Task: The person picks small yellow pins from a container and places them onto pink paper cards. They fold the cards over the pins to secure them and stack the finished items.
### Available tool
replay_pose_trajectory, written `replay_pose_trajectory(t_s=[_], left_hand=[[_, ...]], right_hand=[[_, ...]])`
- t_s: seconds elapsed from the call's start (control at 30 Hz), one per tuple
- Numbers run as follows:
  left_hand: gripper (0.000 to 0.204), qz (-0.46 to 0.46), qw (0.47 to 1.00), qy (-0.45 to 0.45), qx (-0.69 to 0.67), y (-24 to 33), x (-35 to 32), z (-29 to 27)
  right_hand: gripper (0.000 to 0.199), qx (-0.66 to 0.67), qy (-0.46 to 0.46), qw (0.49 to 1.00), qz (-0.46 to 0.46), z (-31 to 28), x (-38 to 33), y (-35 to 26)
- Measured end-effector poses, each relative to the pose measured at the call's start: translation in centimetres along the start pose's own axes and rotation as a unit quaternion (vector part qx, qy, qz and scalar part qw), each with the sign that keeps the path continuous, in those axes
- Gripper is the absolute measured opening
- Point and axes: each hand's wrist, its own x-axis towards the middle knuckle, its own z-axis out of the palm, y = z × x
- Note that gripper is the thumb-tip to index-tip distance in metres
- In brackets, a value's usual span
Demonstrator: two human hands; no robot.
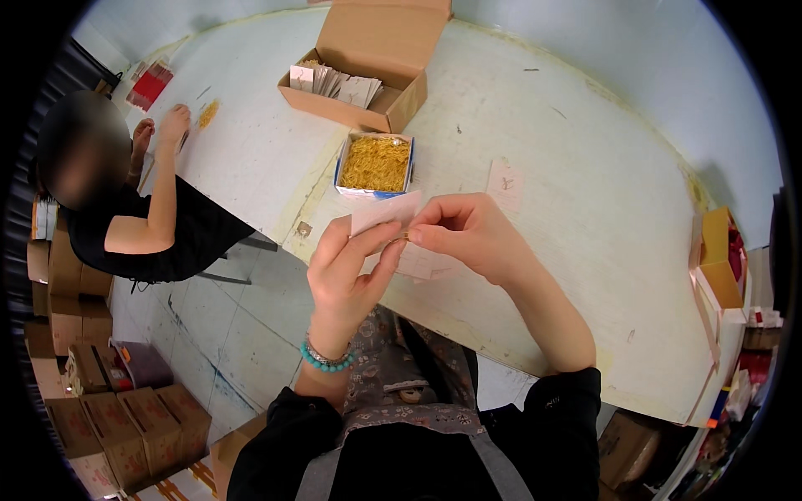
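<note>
My left hand holds a small white card upright between thumb and fingers, over the near edge of the table. Against the card's lower right corner, my right hand pinches a small gold-coloured piece; its exact shape is too small to make out. Just beyond the hands stands an open white-and-blue box full of thin gold-coloured pieces. Pale cards lie under my hands, and another card lies to the right of them.
Behind the small box, an open cardboard box holds rows of white cards. A co-worker sits at the left, hands near a little gold pile. A yellow box stands at the right edge. Cartons fill the lower left floor.
</note>
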Motion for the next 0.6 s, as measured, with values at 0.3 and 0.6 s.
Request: replay_pose_trajectory(t_s=[0.3, 0.6], left_hand=[[0.026, 0.007, 1.0, -0.008, -0.004, 0.2, 0.1, -0.2], [0.017, -0.128, 0.982, 0.062, -0.123, 0.4, -0.6, 0.6]], right_hand=[[0.012, 0.0, -0.014, 0.999, -0.034, 0.1, 0.1, 0.7], [0.013, -0.169, 0.086, 0.96, -0.206, 1.5, -0.4, 0.4]])
